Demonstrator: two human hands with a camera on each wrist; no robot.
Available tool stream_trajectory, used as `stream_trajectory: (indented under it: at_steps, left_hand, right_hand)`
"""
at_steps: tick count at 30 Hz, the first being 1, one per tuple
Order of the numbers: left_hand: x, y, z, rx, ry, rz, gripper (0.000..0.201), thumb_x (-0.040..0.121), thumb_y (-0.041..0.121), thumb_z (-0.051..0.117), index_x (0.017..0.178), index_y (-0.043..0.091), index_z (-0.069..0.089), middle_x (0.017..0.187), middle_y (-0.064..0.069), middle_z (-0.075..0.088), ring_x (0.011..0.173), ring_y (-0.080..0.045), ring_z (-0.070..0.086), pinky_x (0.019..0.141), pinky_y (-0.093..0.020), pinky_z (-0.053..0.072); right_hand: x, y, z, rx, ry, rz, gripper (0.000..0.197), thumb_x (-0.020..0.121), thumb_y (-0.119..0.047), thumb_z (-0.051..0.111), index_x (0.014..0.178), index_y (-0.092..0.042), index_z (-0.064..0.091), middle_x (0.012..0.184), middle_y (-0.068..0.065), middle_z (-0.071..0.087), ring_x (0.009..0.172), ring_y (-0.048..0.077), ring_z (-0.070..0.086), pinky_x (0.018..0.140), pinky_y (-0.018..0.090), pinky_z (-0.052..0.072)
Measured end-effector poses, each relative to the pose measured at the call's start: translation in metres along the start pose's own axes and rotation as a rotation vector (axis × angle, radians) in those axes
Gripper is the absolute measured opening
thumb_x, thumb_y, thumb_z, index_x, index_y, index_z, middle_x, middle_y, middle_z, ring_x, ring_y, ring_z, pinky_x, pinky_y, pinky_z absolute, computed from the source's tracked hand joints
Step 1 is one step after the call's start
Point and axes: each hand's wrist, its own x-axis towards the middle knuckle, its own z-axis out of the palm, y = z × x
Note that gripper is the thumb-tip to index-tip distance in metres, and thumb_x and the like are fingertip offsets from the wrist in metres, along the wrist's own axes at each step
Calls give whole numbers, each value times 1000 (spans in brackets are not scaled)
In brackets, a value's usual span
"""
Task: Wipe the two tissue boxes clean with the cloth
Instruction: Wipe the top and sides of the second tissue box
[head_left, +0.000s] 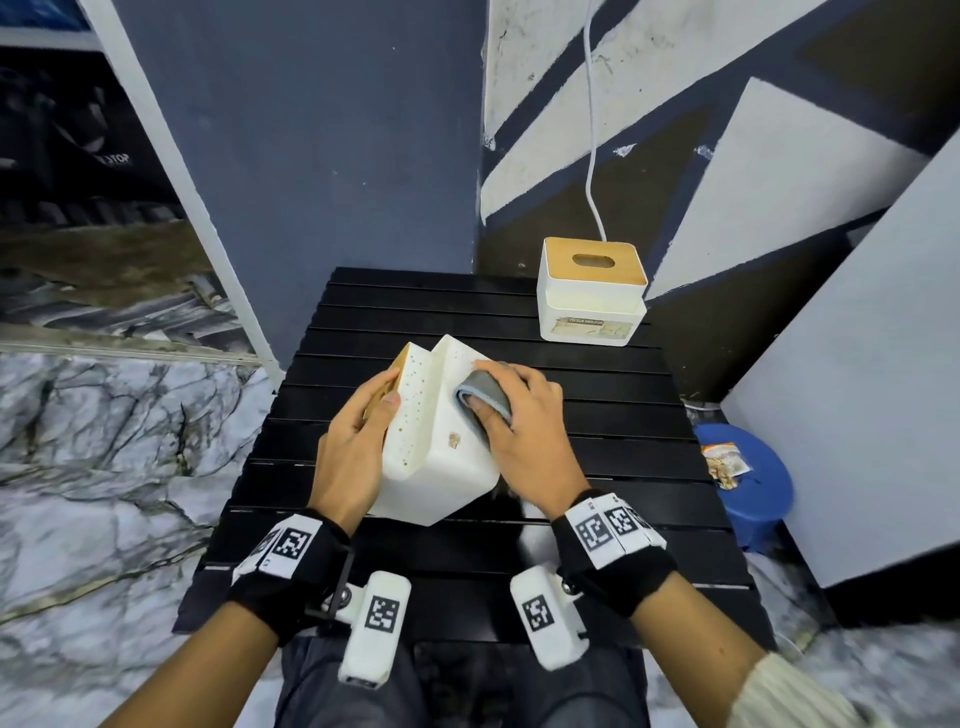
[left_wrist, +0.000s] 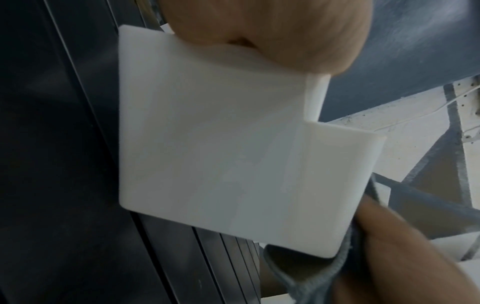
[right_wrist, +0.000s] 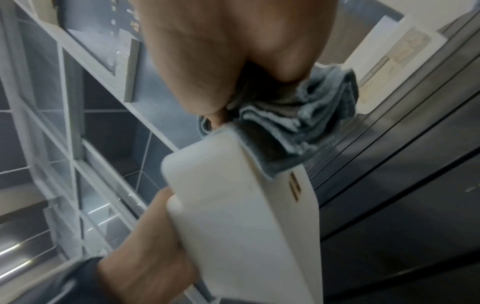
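Note:
A white tissue box (head_left: 441, 457) with a wooden lid lies tipped on its side over the black slatted table (head_left: 467, 566). My left hand (head_left: 358, 441) grips its lid end, thumb on the speckled white face. My right hand (head_left: 514, 421) holds a folded grey cloth (head_left: 485, 397) against the box's upper right face. The left wrist view shows the box's plain white side (left_wrist: 221, 154) and the cloth (left_wrist: 324, 277) at its corner. In the right wrist view the cloth (right_wrist: 298, 127) is bunched under my fingers on the box (right_wrist: 233, 226). A second white tissue box (head_left: 589, 291) with a wooden lid stands upright at the table's far right.
A white cable (head_left: 592, 130) hangs down the painted wall behind the second box. A blue stool (head_left: 748, 483) with a snack packet (head_left: 724, 462) stands right of the table. A marble floor (head_left: 104, 467) surrounds the table, and my knees sit below its near edge.

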Motion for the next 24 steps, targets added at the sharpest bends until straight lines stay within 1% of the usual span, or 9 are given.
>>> stream_trajectory:
  at_steps: [2, 4, 6, 11, 13, 15, 17, 19, 24]
  left_hand:
    - [0, 1, 1, -11, -2, 0, 27, 102, 37, 53, 125, 47, 65, 122, 21, 69, 115, -2, 63, 101, -32, 50]
    - [-2, 3, 2, -5, -6, 7, 29, 103, 34, 53, 128, 44, 65, 117, 24, 70, 110, 4, 64, 95, -23, 50]
    - [-3, 5, 4, 16, -9, 10, 30, 103, 33, 53, 129, 42, 64, 111, 29, 70, 103, 10, 64, 87, -15, 48]
    - [-2, 8, 4, 40, 0, 2, 29, 102, 38, 53, 127, 45, 64, 113, 30, 68, 101, 16, 61, 86, -16, 44]
    - [-3, 9, 5, 52, -1, 2, 28, 102, 39, 53, 126, 47, 64, 112, 31, 66, 98, 19, 59, 84, -14, 43]
    - [-4, 11, 7, 63, -15, 12, 28, 102, 39, 52, 127, 47, 63, 114, 31, 65, 101, 18, 59, 82, -11, 43]
    - [-4, 12, 9, 74, -29, 22, 30, 102, 39, 52, 129, 47, 62, 115, 30, 66, 106, 12, 60, 83, -11, 44]
    - [-4, 13, 10, 80, -50, 24, 32, 102, 38, 52, 132, 46, 61, 116, 27, 67, 105, 8, 63, 80, -11, 47]
    - [-2, 13, 12, 90, -59, 40, 32, 103, 32, 53, 133, 39, 62, 116, 24, 67, 98, 15, 62, 74, -1, 45]
  right_hand:
    - [-12, -5, 0, 4, -34, -45, 38, 94, -38, 55, 131, -34, 49, 131, -3, 41, 116, 16, 30, 107, 38, 31]
    - [-14, -12, 1, -25, -43, -96, 39, 94, -37, 55, 132, -31, 50, 132, -1, 41, 116, 17, 31, 106, 36, 31]
    - [-3, -16, 2, -44, -36, -101, 39, 94, -37, 55, 132, -30, 50, 131, 1, 43, 116, 19, 32, 105, 37, 31]
    - [32, -8, -2, -31, -52, -19, 36, 95, -41, 51, 131, -34, 50, 128, 1, 45, 115, 21, 32, 106, 42, 31]
    - [31, -1, -4, -8, -29, 19, 35, 95, -40, 50, 130, -35, 50, 127, 1, 46, 114, 21, 33, 105, 42, 31]
    - [21, 4, -4, 32, -1, 59, 33, 95, -38, 50, 129, -36, 51, 127, 0, 45, 112, 20, 33, 104, 39, 31]
    - [9, 5, -4, 36, 19, 51, 33, 95, -37, 52, 128, -36, 51, 127, -1, 45, 112, 20, 34, 103, 35, 30]
    - [2, 1, -2, 37, 20, 24, 34, 94, -35, 53, 128, -35, 51, 129, -2, 45, 114, 20, 34, 102, 32, 29]
    - [31, -3, -3, 31, -5, 17, 35, 95, -37, 52, 130, -33, 51, 126, 3, 45, 113, 22, 35, 101, 33, 30]
